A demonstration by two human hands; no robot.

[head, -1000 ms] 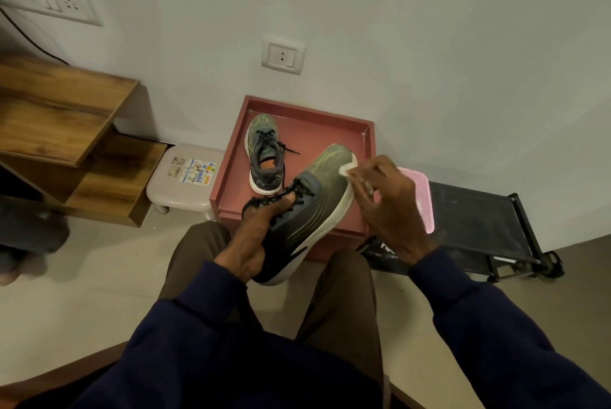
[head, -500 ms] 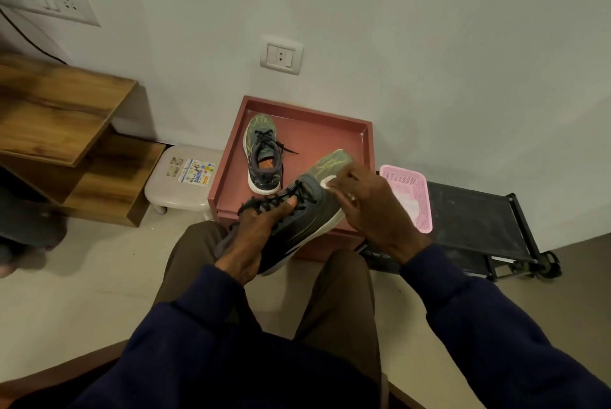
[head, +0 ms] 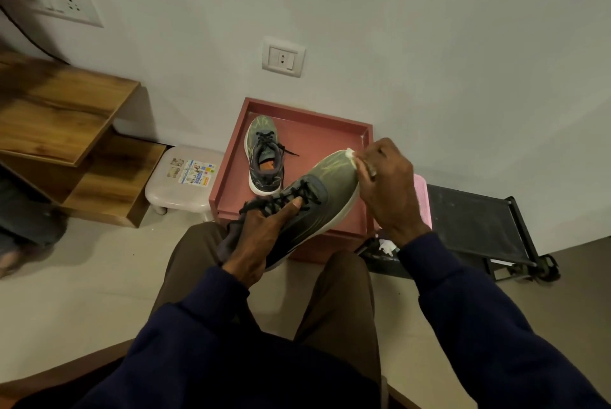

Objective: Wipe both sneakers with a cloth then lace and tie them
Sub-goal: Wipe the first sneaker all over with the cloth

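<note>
Olive-green at the toe and dark grey toward the heel, the held sneaker (head: 317, 190) is hanging in the air above the person's knees, its toe pointing away toward the wall and its pale sole facing down and to the right. The left hand (head: 261, 236) is gripping it from the heel end, fingers curling round the collar and underside while the thumb is lying straight along the black laces (head: 284, 200). The right hand (head: 386, 190) is closing round a small white cloth (head: 352, 157), fingers bunching tightly so that only a corner of the cloth is showing, and is pressing it against the very tip of the toe. Behind the held shoe, the second sneaker (head: 264, 157) is sitting upright on its sole in the left part of a red tray (head: 330, 121), toe toward the wall, with a lace end trailing out to its right. A pink basket (head: 421, 197) is peeking out from behind the right wrist, just beside the tray, and a black folding rack (head: 476, 220) is lying on the floor beyond it. To the left of the tray a white stool (head: 185, 183) is standing next to a wooden shelf (head: 66, 117)
</note>
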